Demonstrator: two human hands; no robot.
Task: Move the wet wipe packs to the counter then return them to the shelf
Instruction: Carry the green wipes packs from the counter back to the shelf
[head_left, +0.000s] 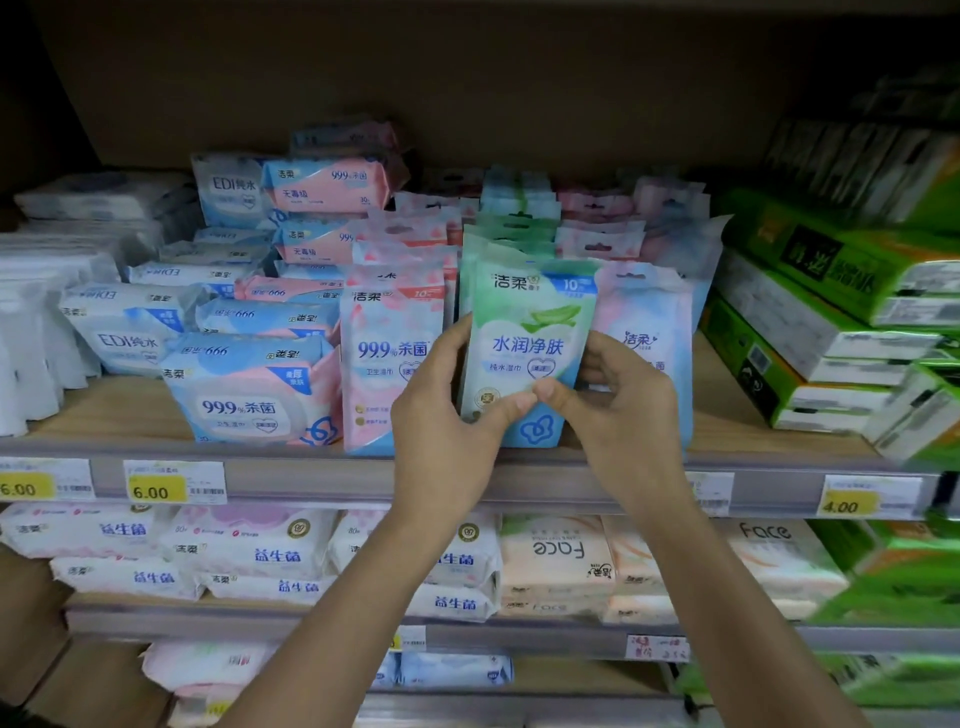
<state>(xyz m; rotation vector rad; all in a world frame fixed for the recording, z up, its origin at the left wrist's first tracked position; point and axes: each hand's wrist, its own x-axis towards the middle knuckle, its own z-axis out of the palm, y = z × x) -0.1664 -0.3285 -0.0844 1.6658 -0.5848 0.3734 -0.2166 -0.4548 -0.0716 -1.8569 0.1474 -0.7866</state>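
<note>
While both hands grip it, left hand (441, 415) and right hand (623, 410) pinching the green wipe pack (530, 343) at frame centre, I see pink packs (389, 358) touching left, pale pack (644, 332) right, shelf edge (311, 475) just below, green tissue boxes (810, 322) far right.

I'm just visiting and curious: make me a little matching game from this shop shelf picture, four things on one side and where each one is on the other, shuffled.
Things:
1. green wipe pack
2. pink wipe pack
3. green tissue boxes
4. yellow 4.00 price tag

Places:
A. far right of the same shelf board
B. on the shelf edge, at the right
C. between the left hand and right hand
D. standing just left of the held pack

Pairs: 1-C, 2-D, 3-A, 4-B
</note>
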